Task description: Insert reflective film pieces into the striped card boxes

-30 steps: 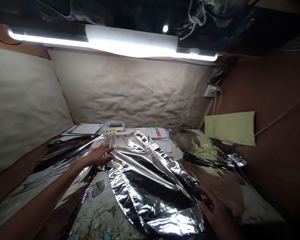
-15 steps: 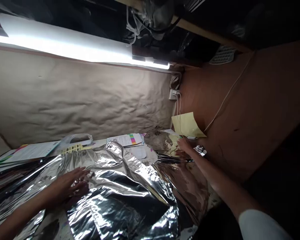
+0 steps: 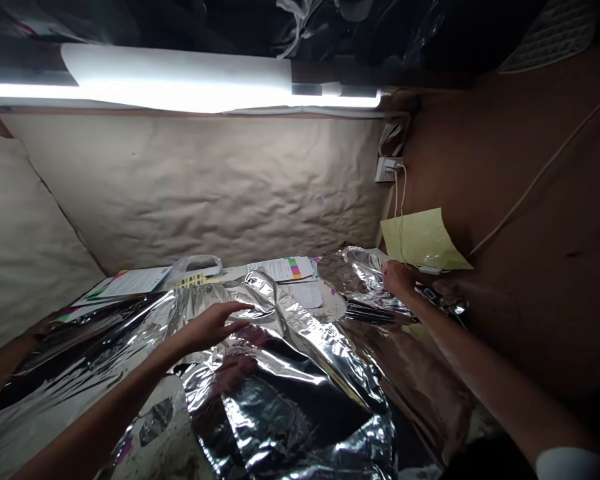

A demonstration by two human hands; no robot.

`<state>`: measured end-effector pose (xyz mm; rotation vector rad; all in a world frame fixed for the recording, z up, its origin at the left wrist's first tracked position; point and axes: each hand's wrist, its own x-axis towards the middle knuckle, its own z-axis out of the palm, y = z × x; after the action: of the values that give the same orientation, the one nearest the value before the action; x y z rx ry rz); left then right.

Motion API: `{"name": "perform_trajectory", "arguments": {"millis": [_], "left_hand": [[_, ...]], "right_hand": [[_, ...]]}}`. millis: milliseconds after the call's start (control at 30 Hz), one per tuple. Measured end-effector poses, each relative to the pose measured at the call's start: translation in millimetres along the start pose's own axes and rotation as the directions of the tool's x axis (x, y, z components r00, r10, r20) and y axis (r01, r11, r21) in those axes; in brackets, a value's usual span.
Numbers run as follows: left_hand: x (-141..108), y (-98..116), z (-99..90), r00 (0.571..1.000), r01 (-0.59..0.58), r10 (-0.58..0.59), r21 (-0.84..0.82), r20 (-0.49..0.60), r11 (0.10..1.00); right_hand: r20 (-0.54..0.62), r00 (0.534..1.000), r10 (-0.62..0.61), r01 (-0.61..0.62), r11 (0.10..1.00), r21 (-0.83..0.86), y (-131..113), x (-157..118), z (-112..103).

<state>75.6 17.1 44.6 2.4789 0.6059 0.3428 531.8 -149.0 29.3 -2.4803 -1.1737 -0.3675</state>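
The silver foil lies across the table before you, its crumpled middle piece slanting lengthwise from far left to near right, the narrow folded end pointing away toward the printed papers. Your left hand is spread loosely over that piece; contact is unclear. Your right hand curls at the foil's far right; you can't tell whether it pinches. Just beyond stands a yellow sheet.
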Motion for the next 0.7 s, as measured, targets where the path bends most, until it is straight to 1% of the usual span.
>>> {"name": "perform_trajectory", "arguments": {"millis": [67, 100, 133, 167, 233, 267, 300, 333, 367, 400, 433, 467, 500, 533, 600, 633, 700], "left_hand": [[17, 16, 7.1, 0.999, 0.029, -0.033, -0.198, -0.021, 0.980], [26, 24, 10.3, 0.997, 0.069, -0.077, -0.321, -0.013, 0.945], [35, 32, 13.1, 0.991, 0.122, -0.131, -0.451, 0.011, 0.884], [43, 40, 15.3, 0.982, 0.178, -0.182, -0.573, 0.052, 0.800], [61, 55, 17.6, 0.959, 0.271, -0.236, -0.751, 0.157, 0.602], [69, 61, 17.9, 0.950, 0.300, -0.239, -0.801, 0.200, 0.518], [77, 66, 18.1, 0.943, 0.319, -0.237, -0.828, 0.231, 0.462], [85, 69, 18.4, 0.937, 0.335, -0.244, -0.837, 0.249, 0.432], [92, 72, 19.4, 0.931, 0.350, -0.259, -0.834, 0.258, 0.426], [98, 73, 21.3, 0.924, 0.365, -0.279, -0.819, 0.261, 0.443], [103, 73, 24.6, 0.920, 0.377, -0.295, -0.794, 0.259, 0.477], [107, 73, 29.2, 0.921, 0.377, -0.304, -0.763, 0.245, 0.525], [109, 72, 35.0, 0.926, 0.363, -0.307, -0.733, 0.218, 0.575], [110, 71, 41.5, 0.935, 0.340, -0.306, -0.709, 0.181, 0.618], [109, 68, 53.7, 0.948, 0.276, -0.308, -0.693, 0.081, 0.666], [107, 66, 57.7, 0.948, 0.246, -0.315, -0.700, 0.031, 0.670], [99, 60, 58.1, 0.943, 0.202, -0.331, -0.730, -0.035, 0.653]], "right_hand": [[-0.010, 0.998, -0.064, 0.064, 0.997, -0.036, -17, -2, -14], [-0.017, 0.994, -0.111, 0.110, 0.993, -0.052, -28, -5, -22], [-0.026, 0.987, -0.161, 0.159, 0.985, -0.066, -41, -11, -31], [-0.033, 0.976, -0.214, 0.211, 0.974, -0.080, -56, -20, -39], [-0.036, 0.950, -0.310, 0.305, 0.946, -0.107, -89, -43, -53], [-0.032, 0.933, -0.358, 0.352, 0.928, -0.119, -106, -57, -58], [-0.025, 0.913, -0.406, 0.400, 0.907, -0.129, -122, -72, -61], [-0.013, 0.883, -0.468, 0.463, 0.876, -0.136, -137, -87, -63], [0.007, 0.837, -0.547, 0.542, 0.828, -0.144, -151, -102, -63], [0.030, 0.786, -0.617, 0.614, 0.777, -0.139, -163, -117, -61], [0.060, 0.742, -0.667, 0.669, 0.733, -0.124, -173, -131, -59], [0.092, 0.709, -0.700, 0.706, 0.701, -0.102, -182, -144, -55], [0.121, 0.695, -0.709, 0.718, 0.692, -0.075, -189, -157, -53], [0.146, 0.692, -0.707, 0.719, 0.694, -0.047, -195, -169, -52], [0.165, 0.691, -0.703, 0.711, 0.703, 0.017, -203, -194, -59], [0.159, 0.685, -0.711, 0.712, 0.700, 0.061, -204, -207, -69], [0.112, 0.653, -0.749, 0.726, 0.661, 0.187, -199, -231, -98]]}}
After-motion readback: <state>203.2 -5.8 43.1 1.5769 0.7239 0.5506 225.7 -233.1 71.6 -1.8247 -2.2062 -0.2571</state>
